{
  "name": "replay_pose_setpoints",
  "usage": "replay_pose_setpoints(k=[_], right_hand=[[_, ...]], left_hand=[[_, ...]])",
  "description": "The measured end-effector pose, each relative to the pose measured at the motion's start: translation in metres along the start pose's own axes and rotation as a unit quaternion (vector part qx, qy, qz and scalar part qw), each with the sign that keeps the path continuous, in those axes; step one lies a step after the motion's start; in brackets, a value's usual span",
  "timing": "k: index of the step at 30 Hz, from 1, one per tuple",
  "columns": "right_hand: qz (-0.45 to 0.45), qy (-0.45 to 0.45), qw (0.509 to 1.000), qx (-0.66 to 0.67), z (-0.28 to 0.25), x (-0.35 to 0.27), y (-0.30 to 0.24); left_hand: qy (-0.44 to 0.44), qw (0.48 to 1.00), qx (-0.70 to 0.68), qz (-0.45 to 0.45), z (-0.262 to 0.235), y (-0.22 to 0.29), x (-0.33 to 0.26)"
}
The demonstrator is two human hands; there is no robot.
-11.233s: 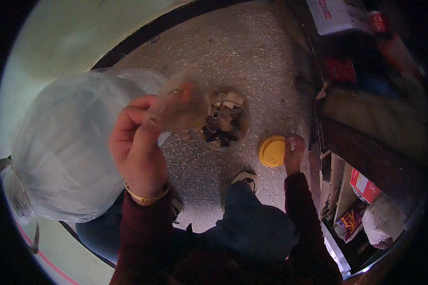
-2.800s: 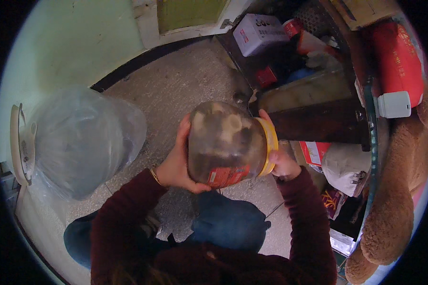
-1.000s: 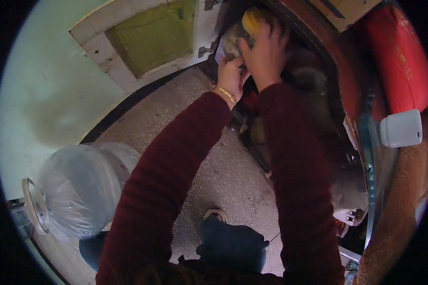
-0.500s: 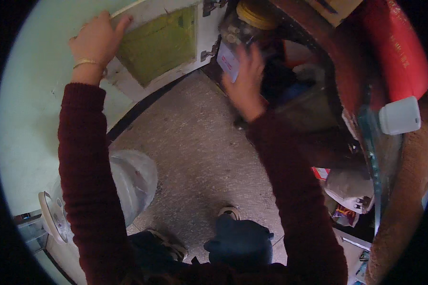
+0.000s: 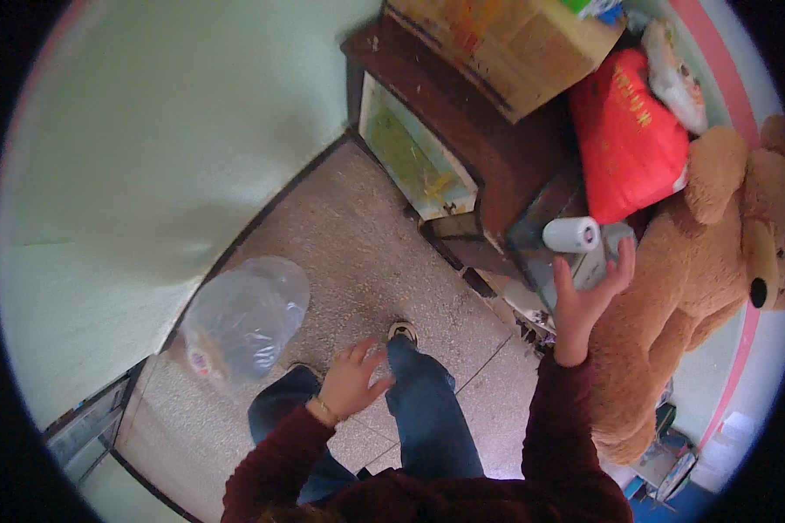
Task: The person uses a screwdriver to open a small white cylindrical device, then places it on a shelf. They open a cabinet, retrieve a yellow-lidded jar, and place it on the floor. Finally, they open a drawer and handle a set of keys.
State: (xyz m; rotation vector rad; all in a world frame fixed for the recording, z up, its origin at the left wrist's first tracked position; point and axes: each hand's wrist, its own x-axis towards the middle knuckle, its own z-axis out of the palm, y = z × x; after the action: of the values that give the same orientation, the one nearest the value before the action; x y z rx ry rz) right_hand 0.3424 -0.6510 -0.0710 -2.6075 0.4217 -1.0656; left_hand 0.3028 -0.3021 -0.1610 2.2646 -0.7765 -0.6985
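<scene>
My right hand (image 5: 582,309) reaches over the glass-topped corner (image 5: 532,261) of the cabinet, thumb and fingers apart. Just beyond its fingertips lies a white cylinder (image 5: 569,234) with a dark round mark on its end. A pale grey-white box-like item (image 5: 604,254) shows partly behind the fingers; I cannot tell whether they touch it. Low over my legs, my left hand (image 5: 351,381) is held in the air with its fingers spread and nothing in it. The wooden cabinet's door (image 5: 414,152), white-framed with a green-yellow panel, is closed.
A cardboard box (image 5: 506,48) and a red bag (image 5: 628,139) rest on the cabinet (image 5: 488,157). To the right sits a large brown teddy bear (image 5: 663,305). On the floor, by the left wall, stands a clear plastic bag (image 5: 253,318).
The cabinet door has gone from open to closed. My left hand has left it and dropped toward my legs. My right hand has come out of the cabinet to its top; the view has shifted.
</scene>
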Motion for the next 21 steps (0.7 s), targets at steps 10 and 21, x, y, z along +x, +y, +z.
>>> replay_pose_setpoints(k=[10,21], right_hand=[[0.09,-0.458,0.884,-0.002,0.005,0.076,0.076],[-0.141,-0.656,0.724,-0.162,-0.047,-0.019,-0.093]], left_hand=[[0.045,0.837,-0.126,-0.53,-0.066,0.053,-0.345],[0.157,0.577,-0.448,-0.664,0.044,0.164,-0.534]])
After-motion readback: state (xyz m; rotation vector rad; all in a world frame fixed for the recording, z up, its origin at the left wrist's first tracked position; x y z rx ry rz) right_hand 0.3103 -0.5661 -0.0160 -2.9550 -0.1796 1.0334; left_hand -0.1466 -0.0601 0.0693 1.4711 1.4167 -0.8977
